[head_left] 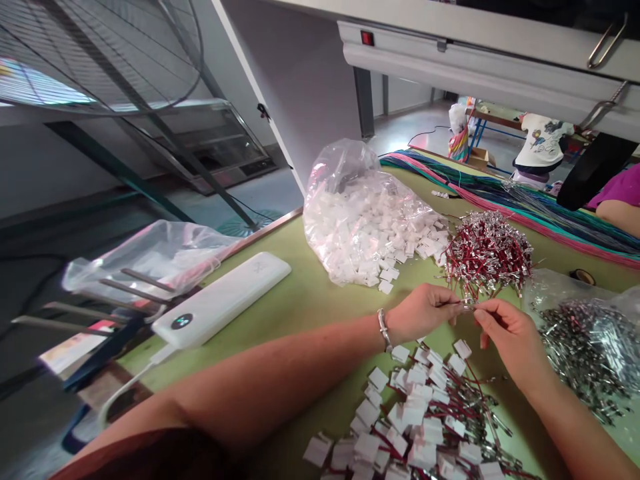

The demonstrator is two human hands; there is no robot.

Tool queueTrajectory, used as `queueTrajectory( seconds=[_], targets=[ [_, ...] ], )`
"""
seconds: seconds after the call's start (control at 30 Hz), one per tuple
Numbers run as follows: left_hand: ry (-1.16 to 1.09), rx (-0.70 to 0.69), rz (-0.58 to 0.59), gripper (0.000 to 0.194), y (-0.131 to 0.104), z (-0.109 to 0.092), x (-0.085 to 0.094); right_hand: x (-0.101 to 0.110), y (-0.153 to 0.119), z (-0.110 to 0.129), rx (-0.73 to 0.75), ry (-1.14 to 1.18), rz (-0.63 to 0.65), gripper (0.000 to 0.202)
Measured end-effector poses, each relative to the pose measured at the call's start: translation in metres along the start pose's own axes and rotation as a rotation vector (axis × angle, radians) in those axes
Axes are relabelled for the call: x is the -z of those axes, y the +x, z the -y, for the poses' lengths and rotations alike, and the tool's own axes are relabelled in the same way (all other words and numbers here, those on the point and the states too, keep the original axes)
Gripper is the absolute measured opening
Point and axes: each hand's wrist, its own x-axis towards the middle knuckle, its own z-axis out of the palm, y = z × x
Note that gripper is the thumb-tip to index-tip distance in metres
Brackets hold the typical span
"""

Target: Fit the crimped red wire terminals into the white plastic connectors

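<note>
Right under your arms lies a heap of finished pieces (415, 417), short red wires with little white plastic plugs on their ends, spread over the green table (300, 300). Your left hand (423, 310) and your right hand (510, 333) meet just above that heap. Both hands are pinched nearly closed, thumb against fingers, and between them you hold one thin wire with a shiny metal tip (467, 305). It is too small to tell which hand grips it harder. You wear a silver bracelet (384, 329) on your left wrist.

Just behind your hands sits a bunch of red wires with silver ends (487, 253), almost touching your fingertips. To its left is a clear bag of white plugs (360, 220), open, with some plugs spilled out onto the table. Near your right hand is another clear bag, full of silver metal bits (585, 340). Long coloured wires (525, 200) run along the far side of the table.

On the left edge lies a white power bank (223, 300) with a cable, and past it an empty-looking plastic bag (150, 257). Far off on the right, another person's arm (620, 217) rests by the table
</note>
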Motion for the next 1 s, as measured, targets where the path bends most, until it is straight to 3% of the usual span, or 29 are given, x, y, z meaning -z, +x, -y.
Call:
queueTrajectory(
  seconds=[0.13, 0.27, 0.5, 0.6, 0.7, 0.83, 0.93, 1.0],
  targets=[
    [0.007, -0.007, 0.016, 0.028, -0.001, -0.003, 0.001, 0.002, 0.001, 0.000, -0.010, 0.002, 0.022, 0.025],
    [0.153, -0.075, 0.004, 0.025, -0.003, 0.000, 0.002, 0.003, 0.000, 0.005, 0.006, -0.101, 0.067, 0.021],
    [0.622, -0.531, -0.003, 0.029, -0.006, 0.005, 0.010, -0.001, -0.001, 0.010, -0.078, -0.099, 0.142, 0.022],
    [0.619, -0.494, 0.003, 0.027, -0.005, 0.005, 0.011, -0.003, -0.001, 0.010, -0.090, -0.104, 0.132, 0.021],
    [0.505, -0.324, 0.029, 0.024, -0.003, 0.003, 0.011, -0.003, -0.001, 0.011, -0.055, -0.125, 0.115, 0.021],
    [0.369, -0.177, 0.066, 0.025, -0.001, 0.001, 0.008, 0.000, 0.000, 0.012, 0.176, -0.297, 0.042, 0.018],
    [0.446, -0.237, 0.017, 0.024, -0.002, 0.003, 0.006, -0.001, 0.001, 0.010, 0.289, -0.365, -0.003, 0.016],
    [0.572, -0.336, -0.007, 0.025, -0.004, 0.004, 0.005, -0.003, 0.000, 0.008, 0.163, -0.282, 0.048, 0.017]
  ],
)
